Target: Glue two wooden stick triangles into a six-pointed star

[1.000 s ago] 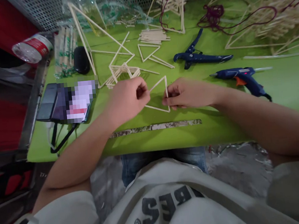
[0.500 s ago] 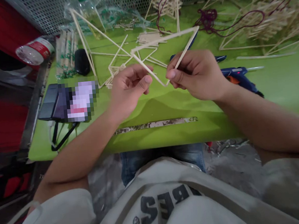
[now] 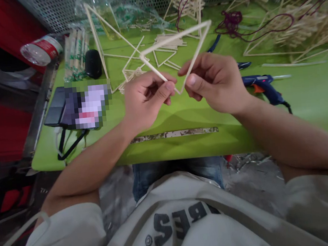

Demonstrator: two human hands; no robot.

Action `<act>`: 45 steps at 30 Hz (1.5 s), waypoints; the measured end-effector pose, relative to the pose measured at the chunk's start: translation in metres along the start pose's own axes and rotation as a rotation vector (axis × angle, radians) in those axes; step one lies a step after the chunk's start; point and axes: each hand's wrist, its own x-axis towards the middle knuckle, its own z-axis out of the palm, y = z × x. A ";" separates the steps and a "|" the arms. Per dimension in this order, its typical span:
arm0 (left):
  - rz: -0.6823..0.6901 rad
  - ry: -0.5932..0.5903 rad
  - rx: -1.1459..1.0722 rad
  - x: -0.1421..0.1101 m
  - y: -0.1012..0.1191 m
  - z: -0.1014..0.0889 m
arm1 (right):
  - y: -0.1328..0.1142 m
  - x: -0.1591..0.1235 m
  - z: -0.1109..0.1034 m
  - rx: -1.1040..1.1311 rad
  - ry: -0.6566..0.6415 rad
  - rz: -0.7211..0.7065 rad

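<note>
A triangular frame of thin wooden sticks (image 3: 177, 39) is held up above the green table, one corner pointing down toward me. My left hand (image 3: 148, 97) pinches its left stick near that low corner, between thumb and fingers. Beside the right stick is my right hand (image 3: 215, 81), its thumb and index finger slightly apart; the stick passes in front of the index finger, and whether the thumb touches it is hard to tell. Behind my left hand lies a small stick piece (image 3: 133, 75), partly hidden by the hand. A blue glue gun (image 3: 261, 82) rests right of my right hand.
On the left are a phone (image 3: 91, 106), a black mouse-like object (image 3: 92, 64), wrapped stick bundles (image 3: 74, 56) and a plastic bottle (image 3: 41, 51). Stick structures (image 3: 282, 28) with purple string (image 3: 231, 21) fill the back right. A flat strip (image 3: 176, 133) lies near the front edge.
My left hand has moved right and now pinches the frame near its low corner. My right thumb has come off the right stick, and the frame's top has tilted slightly left.
</note>
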 end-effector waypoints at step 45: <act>0.030 0.244 0.174 0.013 -0.004 -0.015 | -0.019 -0.010 -0.038 -0.078 0.290 -0.108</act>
